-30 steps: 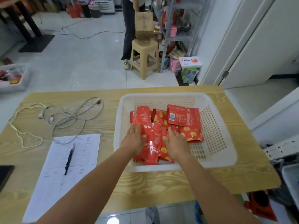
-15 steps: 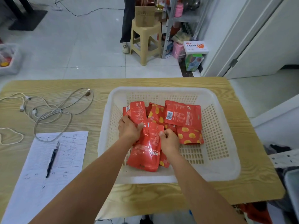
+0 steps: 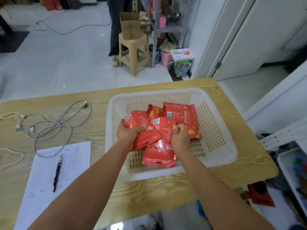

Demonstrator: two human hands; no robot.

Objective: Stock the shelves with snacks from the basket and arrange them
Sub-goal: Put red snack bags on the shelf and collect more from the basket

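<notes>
Red foil packets (image 3: 180, 113) lay heaped in the basket (image 3: 221, 155) on the desk (image 3: 99, 196). The left hand (image 3: 128, 133) and right hand (image 3: 180, 138) each had fingers curled round packets. They looked light, crinkly and slippery, likely best gripped by the sealed edges.

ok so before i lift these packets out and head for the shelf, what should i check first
1. Left hand grip on the upper red packets: ok, fingers curled round them.
2. Right hand grip on the lower packet: ok, pinched at its top.
3. Lower packet free of the basket: not ok, it rests low by the near wall.
4. Basket emptied: not ok, loose packets lie at the far side.
5. Way to the shelf: not ok, a stool and a person stand before it.
6. Free room on the shelf: cannot tell.
</notes>
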